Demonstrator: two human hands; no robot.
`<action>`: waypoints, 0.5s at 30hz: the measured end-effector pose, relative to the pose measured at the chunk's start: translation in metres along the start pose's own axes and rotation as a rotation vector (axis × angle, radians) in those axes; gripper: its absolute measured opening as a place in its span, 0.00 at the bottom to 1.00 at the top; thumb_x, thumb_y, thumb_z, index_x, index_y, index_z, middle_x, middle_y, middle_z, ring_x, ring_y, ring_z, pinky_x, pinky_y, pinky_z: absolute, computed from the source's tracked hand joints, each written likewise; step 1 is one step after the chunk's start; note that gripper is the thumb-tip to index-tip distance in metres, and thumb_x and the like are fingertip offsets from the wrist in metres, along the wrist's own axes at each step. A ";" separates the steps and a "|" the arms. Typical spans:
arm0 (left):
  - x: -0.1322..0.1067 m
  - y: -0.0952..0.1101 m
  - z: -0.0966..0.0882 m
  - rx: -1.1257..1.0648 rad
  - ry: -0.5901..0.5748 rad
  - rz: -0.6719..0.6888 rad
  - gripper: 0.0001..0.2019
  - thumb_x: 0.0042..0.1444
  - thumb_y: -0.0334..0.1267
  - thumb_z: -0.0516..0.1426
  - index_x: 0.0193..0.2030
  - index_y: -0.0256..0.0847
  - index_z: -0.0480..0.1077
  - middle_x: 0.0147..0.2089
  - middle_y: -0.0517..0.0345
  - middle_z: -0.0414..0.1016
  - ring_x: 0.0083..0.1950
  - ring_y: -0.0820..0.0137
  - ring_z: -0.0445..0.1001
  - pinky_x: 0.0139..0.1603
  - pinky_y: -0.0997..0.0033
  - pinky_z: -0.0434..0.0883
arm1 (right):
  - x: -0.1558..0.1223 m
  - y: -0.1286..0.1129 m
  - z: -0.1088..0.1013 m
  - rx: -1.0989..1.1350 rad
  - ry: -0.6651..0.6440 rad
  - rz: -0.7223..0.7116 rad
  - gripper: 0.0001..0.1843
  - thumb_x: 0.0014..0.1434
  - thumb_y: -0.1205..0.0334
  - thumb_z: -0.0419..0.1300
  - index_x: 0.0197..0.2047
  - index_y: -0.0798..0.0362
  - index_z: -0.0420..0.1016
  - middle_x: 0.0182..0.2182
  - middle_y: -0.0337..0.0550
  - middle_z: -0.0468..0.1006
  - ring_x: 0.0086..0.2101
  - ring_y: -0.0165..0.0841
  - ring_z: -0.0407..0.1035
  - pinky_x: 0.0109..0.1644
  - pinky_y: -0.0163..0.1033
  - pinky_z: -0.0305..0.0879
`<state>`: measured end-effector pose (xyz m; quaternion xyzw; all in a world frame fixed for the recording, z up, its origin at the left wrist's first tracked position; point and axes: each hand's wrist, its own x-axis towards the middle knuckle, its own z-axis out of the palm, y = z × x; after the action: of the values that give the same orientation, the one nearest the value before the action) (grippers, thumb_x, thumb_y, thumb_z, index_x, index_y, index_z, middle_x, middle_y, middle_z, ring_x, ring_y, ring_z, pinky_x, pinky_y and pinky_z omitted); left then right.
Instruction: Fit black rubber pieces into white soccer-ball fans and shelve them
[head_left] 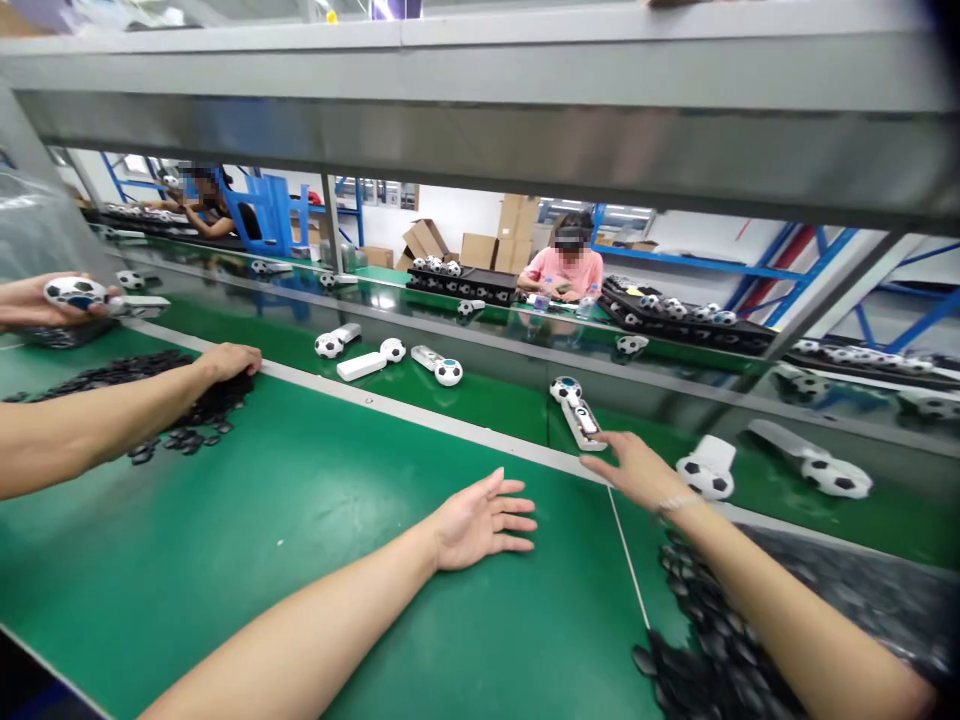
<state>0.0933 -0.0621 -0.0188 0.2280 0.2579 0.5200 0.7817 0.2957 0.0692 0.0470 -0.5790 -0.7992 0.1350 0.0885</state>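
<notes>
My left hand [484, 520] hovers just over the green table [300, 560], palm turned up and fingers spread, holding nothing. My right hand [634, 468] stretches toward the conveyor edge, fingers extended, its fingertips touching a white handle with a football-patterned head [576, 408]. A heap of small dark flat parts [720, 650] lies under and beside my right forearm.
A co-worker's hand [225, 362] at the left rests on another pile of dark parts [180, 400]; their other hand holds a football piece [73, 292]. More football toys [448, 372] lie on the belt. Two people sit at the far side. A grey shelf [480, 110] hangs overhead.
</notes>
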 end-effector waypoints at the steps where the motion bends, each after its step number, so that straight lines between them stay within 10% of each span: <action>1: 0.000 0.000 0.000 0.004 0.003 0.004 0.20 0.58 0.49 0.48 0.49 0.33 0.62 0.44 0.47 0.69 0.41 0.64 0.72 0.47 0.55 0.65 | -0.024 0.006 -0.004 -0.003 -0.049 -0.144 0.23 0.53 0.50 0.53 0.49 0.54 0.68 0.49 0.50 0.68 0.48 0.40 0.64 0.51 0.40 0.59; 7: -0.003 -0.002 0.002 0.061 0.037 0.032 0.17 0.57 0.45 0.52 0.46 0.33 0.64 0.43 0.46 0.70 0.41 0.64 0.72 0.48 0.56 0.65 | -0.134 0.037 0.006 -0.102 -0.240 -0.229 0.15 0.46 0.55 0.59 0.40 0.43 0.73 0.43 0.41 0.73 0.44 0.41 0.67 0.44 0.40 0.66; 15: -0.013 -0.007 0.013 0.286 0.093 0.137 0.16 0.52 0.40 0.58 0.46 0.35 0.66 0.45 0.46 0.70 0.41 0.67 0.72 0.48 0.59 0.66 | -0.127 0.045 0.025 0.007 -0.242 -0.257 0.09 0.53 0.65 0.51 0.32 0.49 0.73 0.33 0.41 0.75 0.34 0.34 0.70 0.40 0.38 0.65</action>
<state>0.1020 -0.0778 -0.0114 0.3297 0.3489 0.5402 0.6912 0.3684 -0.0412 0.0115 -0.4515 -0.8708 0.1941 0.0104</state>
